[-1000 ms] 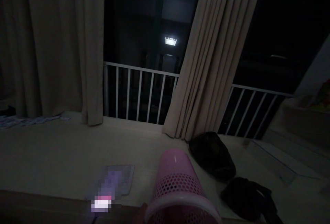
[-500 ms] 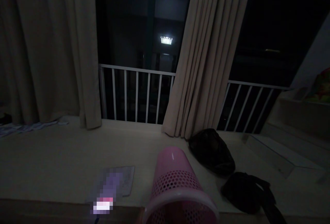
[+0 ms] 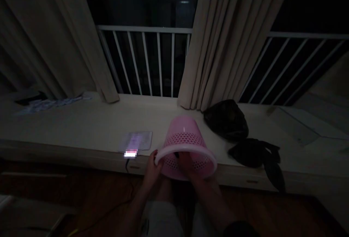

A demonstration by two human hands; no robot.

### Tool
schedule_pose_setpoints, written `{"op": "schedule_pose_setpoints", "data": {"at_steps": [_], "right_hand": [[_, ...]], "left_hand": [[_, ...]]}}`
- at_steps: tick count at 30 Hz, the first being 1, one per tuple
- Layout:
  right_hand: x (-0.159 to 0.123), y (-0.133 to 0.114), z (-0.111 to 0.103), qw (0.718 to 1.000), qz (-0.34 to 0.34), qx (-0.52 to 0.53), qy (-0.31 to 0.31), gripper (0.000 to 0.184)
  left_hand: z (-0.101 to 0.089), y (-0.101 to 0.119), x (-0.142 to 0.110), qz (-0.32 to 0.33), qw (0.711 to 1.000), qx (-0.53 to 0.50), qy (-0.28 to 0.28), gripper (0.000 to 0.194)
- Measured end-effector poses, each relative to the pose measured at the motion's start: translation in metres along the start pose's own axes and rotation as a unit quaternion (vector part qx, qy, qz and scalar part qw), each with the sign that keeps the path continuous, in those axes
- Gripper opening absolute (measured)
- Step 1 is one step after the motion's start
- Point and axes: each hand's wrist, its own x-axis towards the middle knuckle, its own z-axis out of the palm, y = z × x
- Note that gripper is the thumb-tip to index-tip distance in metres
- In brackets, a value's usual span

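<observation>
A pink plastic wastebasket (image 3: 184, 126) with a band of round holes lies tipped on its side over the ledge, its mouth toward me. My left hand (image 3: 155, 162) is closed on the left side of its rim. Reaching in through the mouth, my right hand (image 3: 185, 160) is inside the basket, its fingers curled and partly lost in shadow. A small dark patch (image 3: 176, 154) shows at those fingers; what it is, I cannot make out. To the right of the basket lie a full black plastic bag (image 3: 227, 120) and a second, tied black bag (image 3: 248, 153).
A lit phone-like device (image 3: 130, 153), partly blurred out, lies on a flat pale sheet (image 3: 145, 140), with a cable (image 3: 127, 166) hanging down. Curtains (image 3: 218, 48) and a white railing (image 3: 147, 29) stand behind the pale ledge (image 3: 89, 128). Crumpled cloth (image 3: 54, 103) is at the left.
The view has tilted downward, bringing my arms, legs and the floor into sight. My left hand on the rim and my right hand inside the basket now show clearly.
</observation>
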Motion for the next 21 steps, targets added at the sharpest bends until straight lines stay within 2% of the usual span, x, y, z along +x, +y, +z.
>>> {"op": "schedule_pose_setpoints", "data": {"at_steps": [3,6,12,21], "right_hand": [[0.042,0.000,0.017,0.998,0.014,-0.060,-0.020,0.038],[0.058,0.008,0.022,0.993,0.010,-0.112,-0.040,0.034],[0.045,0.020,0.004,0.982,-0.005,-0.175,-0.066,0.031],[0.035,0.035,-0.011,0.970,-0.015,-0.237,-0.054,0.032]], "left_hand": [[0.000,0.003,0.004,0.011,1.000,0.007,-0.013,0.064],[0.002,0.006,0.001,0.019,0.999,0.015,-0.037,0.058],[0.011,0.009,-0.013,0.009,0.998,0.032,-0.051,0.067],[0.028,0.013,-0.032,0.021,0.996,0.057,-0.067,0.074]]}}
